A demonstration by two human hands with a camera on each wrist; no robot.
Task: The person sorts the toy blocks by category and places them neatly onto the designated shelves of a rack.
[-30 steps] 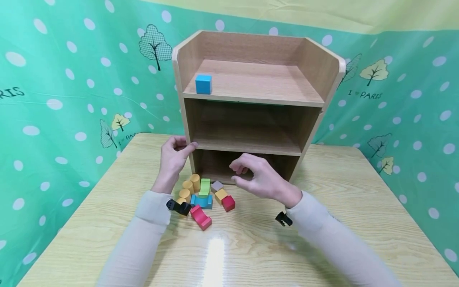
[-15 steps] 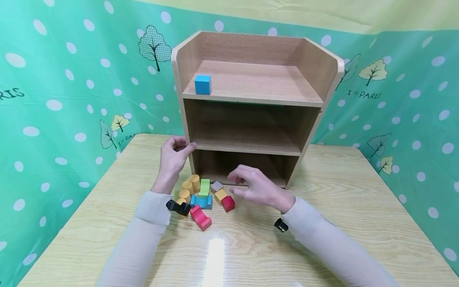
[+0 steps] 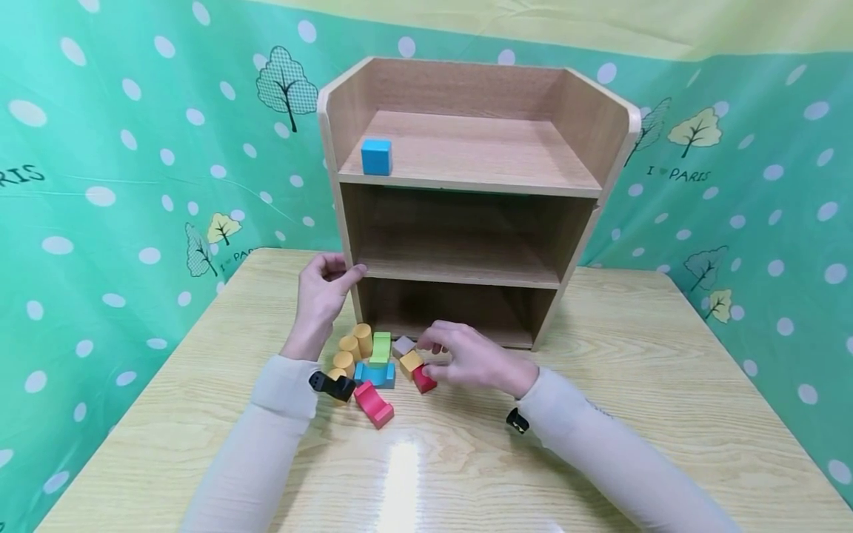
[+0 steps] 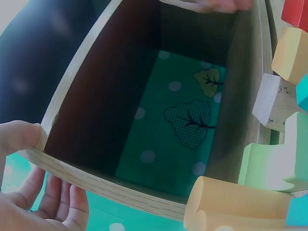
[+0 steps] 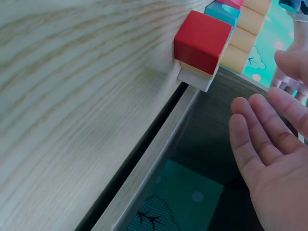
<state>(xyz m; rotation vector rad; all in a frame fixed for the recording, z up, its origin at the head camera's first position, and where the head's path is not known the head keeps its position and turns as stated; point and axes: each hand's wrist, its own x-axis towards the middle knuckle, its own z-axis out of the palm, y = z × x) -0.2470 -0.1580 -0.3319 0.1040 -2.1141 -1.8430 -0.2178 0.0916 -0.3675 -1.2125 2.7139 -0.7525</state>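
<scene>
My left hand (image 3: 323, 292) grips the left side panel of the wooden shelf unit (image 3: 466, 186), thumb on the front edge by the middle board. In the left wrist view its fingers (image 4: 53, 197) lie along the panel's outer face. My right hand (image 3: 469, 355) hovers palm down beside a red cube (image 3: 424, 382), thumb tip overlapping it in the head view. Its fingers (image 5: 260, 125) are loosely extended and hold nothing. Against the red cube stand a yellow cube (image 3: 410, 363) and a grey cube (image 3: 403, 346), in a row toward the shelf unit.
Left of the cubes lie a green block (image 3: 380, 349), a blue curved block (image 3: 375, 375) and a pink-red curved block (image 3: 374, 405). Several yellow cylinders (image 3: 363, 341) form a line near my left wrist. One blue cube (image 3: 377, 158) sits on the top shelf.
My right hand has come down and slightly left, from in front of the bottom compartment to the red cube. The left hand and the blocks have stayed put.
</scene>
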